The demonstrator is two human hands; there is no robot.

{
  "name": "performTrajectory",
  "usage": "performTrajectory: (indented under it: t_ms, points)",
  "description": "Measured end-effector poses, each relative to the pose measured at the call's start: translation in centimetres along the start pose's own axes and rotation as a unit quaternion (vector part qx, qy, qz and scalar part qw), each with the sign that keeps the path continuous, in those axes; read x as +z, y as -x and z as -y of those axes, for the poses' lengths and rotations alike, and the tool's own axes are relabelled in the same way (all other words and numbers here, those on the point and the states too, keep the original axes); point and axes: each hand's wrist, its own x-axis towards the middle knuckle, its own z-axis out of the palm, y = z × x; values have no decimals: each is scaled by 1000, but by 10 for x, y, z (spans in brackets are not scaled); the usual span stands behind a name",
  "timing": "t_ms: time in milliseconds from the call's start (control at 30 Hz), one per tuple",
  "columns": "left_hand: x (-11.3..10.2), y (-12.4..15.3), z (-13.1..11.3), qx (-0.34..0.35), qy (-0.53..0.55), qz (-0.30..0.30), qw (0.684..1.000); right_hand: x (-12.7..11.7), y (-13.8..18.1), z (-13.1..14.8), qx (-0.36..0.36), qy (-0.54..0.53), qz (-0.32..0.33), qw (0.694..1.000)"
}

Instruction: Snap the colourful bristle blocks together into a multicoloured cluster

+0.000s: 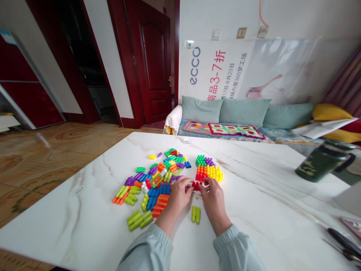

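Note:
My left hand [180, 194] and my right hand [213, 195] meet over the white marble table [254, 210], both pinching a small red plastic piece [196, 185] between their fingertips. Just beyond them lies a joined block of green, purple, orange, red and yellow pegs [208, 168]. A loose pile of colourful bullet-shaped pieces [153, 178] spreads to the left of my left hand. A lime green piece [196, 214] lies between my wrists. Both sleeves are pale grey-blue.
A dark green mug [321, 163] stands at the table's right. Scissors [344, 241] lie near the right front corner. Behind the table is a sofa [225, 120] with cushions; a dark red door [153, 60] stands at the back left.

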Motion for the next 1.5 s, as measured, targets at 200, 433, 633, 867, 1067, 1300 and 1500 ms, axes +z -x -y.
performTrajectory:
  t_ms: [200, 433, 633, 867, 1067, 1300, 1500]
  points:
    - [0, 0, -1, -9, -28, 20, 999, -13, 4, 15, 100, 144, 105, 979]
    - [3, -2, 0, -16, -28, 38, 999, -9, 2, 14, 83, 182, 110, 974]
    - [2, -4, -5, -3, -37, 59, 998, -11, -1, 15, 104, 195, 113, 969]
    - [1, -3, -4, 43, -47, 73, 995, -8, -5, 11, 116, 198, 103, 968]
    - [3, 0, -3, 46, -87, 103, 990, -7, -6, 12, 122, 201, 97, 967]
    - [6, 1, 0, 21, -85, 91, 992, -7, -5, 8, 114, 179, 83, 974]
    - [4, 1, -4, 20, -97, 101, 990, -8, -2, 12, 98, 184, 79, 975]
